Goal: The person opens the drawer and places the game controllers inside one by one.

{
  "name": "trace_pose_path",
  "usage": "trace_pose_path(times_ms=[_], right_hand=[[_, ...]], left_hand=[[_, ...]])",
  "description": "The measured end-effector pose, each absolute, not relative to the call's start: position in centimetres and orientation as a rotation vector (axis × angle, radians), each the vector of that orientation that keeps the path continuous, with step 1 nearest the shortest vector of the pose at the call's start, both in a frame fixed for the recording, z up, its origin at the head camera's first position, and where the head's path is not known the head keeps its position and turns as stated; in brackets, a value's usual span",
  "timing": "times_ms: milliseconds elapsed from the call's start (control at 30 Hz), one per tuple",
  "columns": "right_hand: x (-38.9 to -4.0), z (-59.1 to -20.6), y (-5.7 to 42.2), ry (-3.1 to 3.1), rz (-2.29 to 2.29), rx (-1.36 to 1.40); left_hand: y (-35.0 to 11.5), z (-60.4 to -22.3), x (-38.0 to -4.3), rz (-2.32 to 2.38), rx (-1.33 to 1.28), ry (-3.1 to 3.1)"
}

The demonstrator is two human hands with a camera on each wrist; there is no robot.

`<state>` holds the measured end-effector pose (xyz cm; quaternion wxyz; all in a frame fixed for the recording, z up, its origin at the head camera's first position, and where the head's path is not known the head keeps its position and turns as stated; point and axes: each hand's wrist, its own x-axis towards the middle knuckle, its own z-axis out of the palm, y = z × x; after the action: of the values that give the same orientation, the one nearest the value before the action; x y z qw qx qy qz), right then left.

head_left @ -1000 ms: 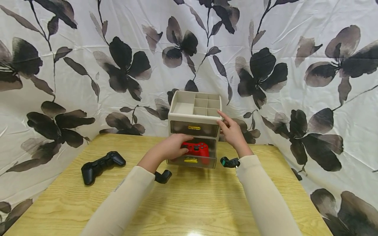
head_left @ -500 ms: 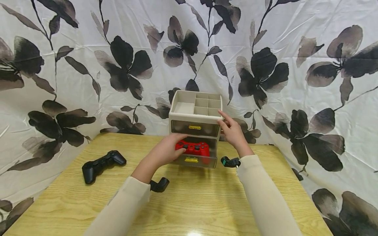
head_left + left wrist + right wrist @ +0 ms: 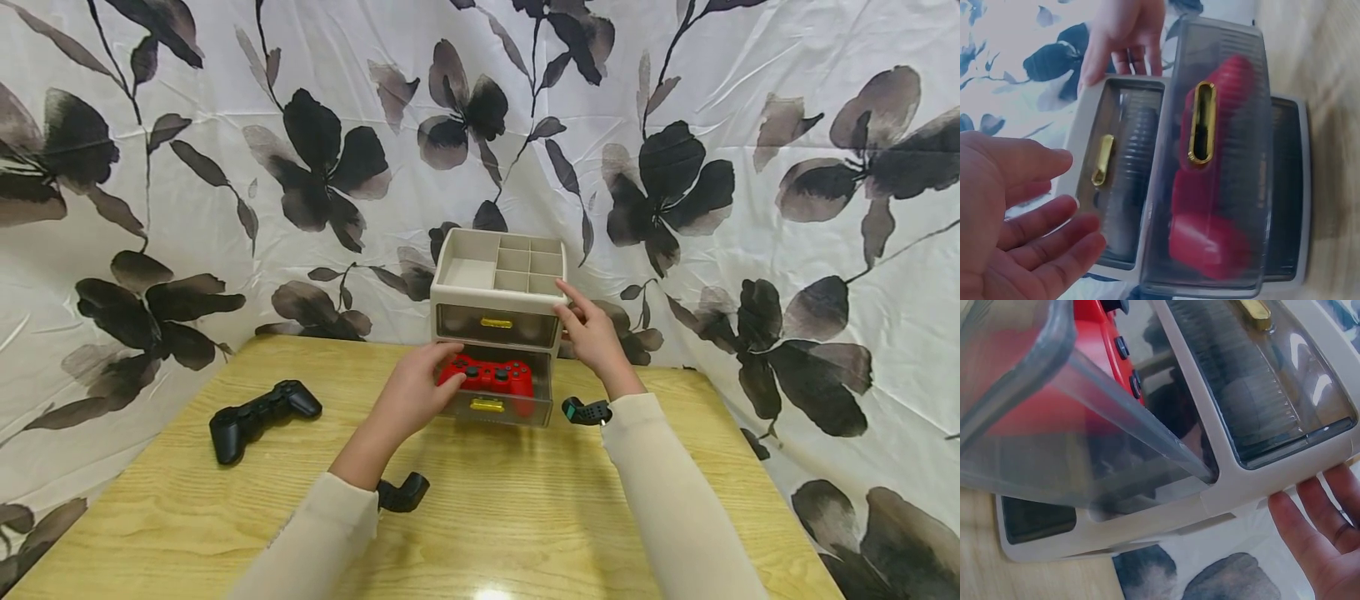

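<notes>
A beige desktop organizer (image 3: 498, 298) with tinted clear drawers stands at the back of the table. Its middle drawer (image 3: 543, 408), which has a gold handle (image 3: 487, 406), is pulled out. Inside that drawer lies a red game controller (image 3: 491, 377), seen through the clear wall in the left wrist view. My left hand (image 3: 414, 387) is at the drawer's left side, fingers apart and holding nothing; its fingertips overlap the controller's left end in the head view. My right hand (image 3: 592, 340) rests fingertips against the organizer's upper right side, index finger reaching the top edge.
A black game controller (image 3: 262, 418) lies on the wooden table (image 3: 480, 517) at the left. The organizer's top tray has several compartments, and its upper drawer (image 3: 461, 323) is closed. A floral cloth (image 3: 555, 183) hangs close behind. Small black wrist devices (image 3: 405, 493) sit on both wrists.
My left hand has drawn back from over the red controller, left and toward me, uncovering more of it. My right hand stays at the organizer's side. The middle drawer remains pulled out.
</notes>
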<state>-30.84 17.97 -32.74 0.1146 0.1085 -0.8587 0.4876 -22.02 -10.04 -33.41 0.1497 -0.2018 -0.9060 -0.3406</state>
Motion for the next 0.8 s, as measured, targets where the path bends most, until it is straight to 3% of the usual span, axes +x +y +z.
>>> trace_pose_path(times_ms=[800], right_hand=[[-31.1,-32.8,17.9,-2.491,1.477,0.320]], left_hand=[[-9.2,-37.2,-21.2,-1.215,-0.452,-2.436]])
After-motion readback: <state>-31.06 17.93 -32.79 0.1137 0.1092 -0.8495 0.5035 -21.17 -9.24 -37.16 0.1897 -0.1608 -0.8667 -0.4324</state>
